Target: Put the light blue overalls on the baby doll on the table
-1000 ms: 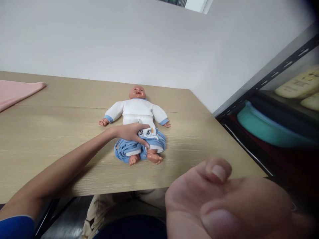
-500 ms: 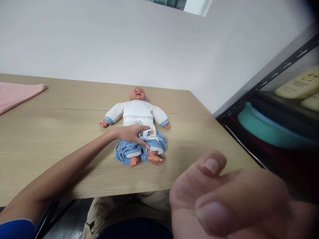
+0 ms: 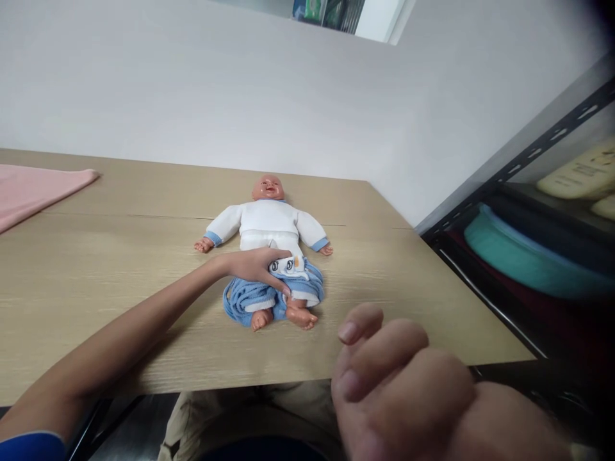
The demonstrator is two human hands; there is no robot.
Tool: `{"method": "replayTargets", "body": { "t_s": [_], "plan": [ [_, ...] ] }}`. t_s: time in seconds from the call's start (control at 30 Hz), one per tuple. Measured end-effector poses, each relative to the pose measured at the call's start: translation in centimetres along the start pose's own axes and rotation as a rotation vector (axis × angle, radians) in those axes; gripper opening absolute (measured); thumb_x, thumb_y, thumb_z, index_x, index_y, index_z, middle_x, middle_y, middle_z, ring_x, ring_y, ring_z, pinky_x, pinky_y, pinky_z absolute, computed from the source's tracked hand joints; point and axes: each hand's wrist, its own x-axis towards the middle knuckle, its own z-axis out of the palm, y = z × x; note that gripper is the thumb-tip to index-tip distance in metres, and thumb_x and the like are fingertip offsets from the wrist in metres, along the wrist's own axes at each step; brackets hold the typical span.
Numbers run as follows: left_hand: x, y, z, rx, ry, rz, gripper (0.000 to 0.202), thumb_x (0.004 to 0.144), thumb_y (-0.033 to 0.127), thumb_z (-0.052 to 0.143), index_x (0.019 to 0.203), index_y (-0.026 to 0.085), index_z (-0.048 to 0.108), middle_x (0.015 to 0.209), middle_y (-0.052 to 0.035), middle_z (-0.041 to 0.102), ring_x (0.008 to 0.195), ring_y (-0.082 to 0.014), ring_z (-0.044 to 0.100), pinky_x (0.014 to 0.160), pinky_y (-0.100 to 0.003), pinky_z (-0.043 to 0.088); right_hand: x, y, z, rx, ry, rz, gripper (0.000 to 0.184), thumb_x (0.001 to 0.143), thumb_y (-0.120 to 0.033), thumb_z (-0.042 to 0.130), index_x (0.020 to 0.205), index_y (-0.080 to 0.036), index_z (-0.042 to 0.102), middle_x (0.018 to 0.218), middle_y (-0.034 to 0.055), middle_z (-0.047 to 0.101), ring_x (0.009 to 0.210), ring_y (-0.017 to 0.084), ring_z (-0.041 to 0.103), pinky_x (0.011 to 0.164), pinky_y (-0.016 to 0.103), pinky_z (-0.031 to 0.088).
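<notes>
A baby doll (image 3: 269, 218) lies on its back on the table, head toward the wall, arms spread, in a white top with blue cuffs. Blue-and-white trousers (image 3: 250, 298) are bunched around its lower legs, with a cartoon face on them and both bare feet sticking out. My left hand (image 3: 257, 266) lies across the legs, its fingers and thumb around the trousers' bunched cloth; part of its grip is hidden. Close to the camera at lower right, my right hand (image 3: 408, 384) is raised with curled fingers, apart from the doll. Nothing shows in it.
A pink cloth (image 3: 43, 192) lies at the left of the wooden table (image 3: 144, 250). To the right stands a dark metal shelf (image 3: 519, 166) with a teal basin (image 3: 528, 256) and yellowish packages (image 3: 576, 173). A pale wall (image 3: 192, 96) rises behind the table.
My right hand has turned and curled its fingers more, staying near the camera. My left hand keeps its place on the doll's trousers. The view has shifted slightly.
</notes>
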Motion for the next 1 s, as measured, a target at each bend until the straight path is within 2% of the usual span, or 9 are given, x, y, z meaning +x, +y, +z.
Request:
{"method": "replayTargets", "body": {
  "t_s": [0.07,0.23,0.4,0.53,0.6,0.73,0.83,0.9,1.0],
  "plan": [
    [0.0,0.1,0.0,0.004,0.005,-0.014,0.074,0.082,0.076,0.087,0.133,0.025,0.072,0.114,-0.004,0.078,0.11,-0.0309,0.069,0.094,-0.036,0.049,0.2,0.6,0.4,0.102,0.024,-0.066,0.032,0.122,-0.044,0.051,0.091,-0.034,0.05,0.044,-0.0127,0.046,0.043,0.021,0.048,0.084,0.043,0.059],
    [0.0,0.6,-0.1,0.006,-0.004,-0.043,0.08,0.081,0.079,0.087,0.133,0.02,0.068,0.115,-0.006,0.073,0.106,-0.0298,0.066,0.09,-0.036,0.047,-0.7,1.9,0.7,0.253,-0.023,-0.046,0.041,0.122,-0.043,0.055,0.086,-0.029,0.039,0.059,-0.0125,0.061,0.049,0.017,0.054,0.085,0.039,0.055],
    [-0.6,1.4,-0.8,-0.036,-0.036,-0.032,0.075,0.084,0.074,0.088,0.13,0.019,0.066,0.113,-0.0043,0.069,0.105,-0.0272,0.063,0.091,-0.036,0.047,-2.7,3.8,-0.5,0.245,-0.103,0.046,0.026,0.121,-0.037,0.052,0.097,-0.032,0.045,0.063,-0.0115,0.065,0.05,0.019,0.056,0.085,0.044,0.056],
    [-2.7,1.9,-1.3,-0.106,0.066,-0.013,0.062,0.093,0.068,0.084,0.132,0.022,0.068,0.117,-0.0059,0.072,0.1,-0.0241,0.064,0.085,-0.035,0.05,-4.0,6.6,-2.4,0.195,-0.192,0.057,0.013,0.122,-0.044,0.049,0.111,-0.036,0.049,0.066,-0.0096,0.071,0.05,0.02,0.057,0.085,0.05,0.059],
    [-4.1,1.8,-1.1,-0.144,0.163,-0.014,0.057,0.097,0.064,0.082,0.135,0.024,0.068,0.125,-0.008,0.073,0.105,-0.0243,0.066,0.089,-0.037,0.053,-4.0,8.3,-3.7,0.155,-0.214,0.076,0.007,0.121,-0.039,0.053,0.115,-0.037,0.051,0.071,-0.0084,0.072,0.057,0.021,0.063,0.084,0.049,0.06],
    [-6.6,0.4,0.2,-0.132,0.407,-0.032,0.041,0.107,0.06,0.072,0.126,0.024,0.068,0.127,-0.0071,0.072,0.111,-0.024,0.066,0.096,-0.039,0.054,-1.3,12.0,-6.4,0.013,-0.171,0.145,0.012,0.116,-0.028,0.063,0.116,-0.035,0.054,0.091,-0.003,0.072,0.08,0.021,0.071,0.083,0.042,0.062],
    [-7.8,-1.2,1.5,-0.063,0.533,-0.054,0.038,0.112,0.061,0.064,0.119,0.023,0.065,0.115,-0.0051,0.069,0.101,-0.0223,0.064,0.09,-0.038,0.054,2.0,15.1,-8.0,-0.231,-0.311,0.205,0.013,0.113,-0.04,0.069,0.117,-0.029,0.063,0.114,0.0079,0.074,0.111,0.027,0.074,0.104,0.05,0.061],
    [-8.5,-2.0,2.2,-0.036,0.538,-0.077,0.039,0.112,0.061,0.063,0.123,0.024,0.063,0.117,-0.0056,0.068,0.102,-0.0233,0.064,0.091,-0.038,0.056,3.8,17.0,-8.8,-0.35,-0.431,0.294,0.026,0.11,-0.048,0.072,0.125,-0.027,0.066,0.125,0.0125,0.074,0.12,0.031,0.072,0.11,0.052,0.059],
    [-9.4,-2.3,2.8,-0.06,0.48,-0.108,0.038,0.111,0.06,0.066,0.127,0.026,0.061,0.131,-0.0081,0.066,0.117,-0.0267,0.065,0.098,-0.04,0.059,5.1,19.0,-9.4,-0.348,-0.644,0.423,0.034,0.112,-0.054,0.067,0.128,-0.025,0.068,0.127,0.0122,0.076,0.119,0.031,0.073,0.105,0.048,0.059]
  ]
}}
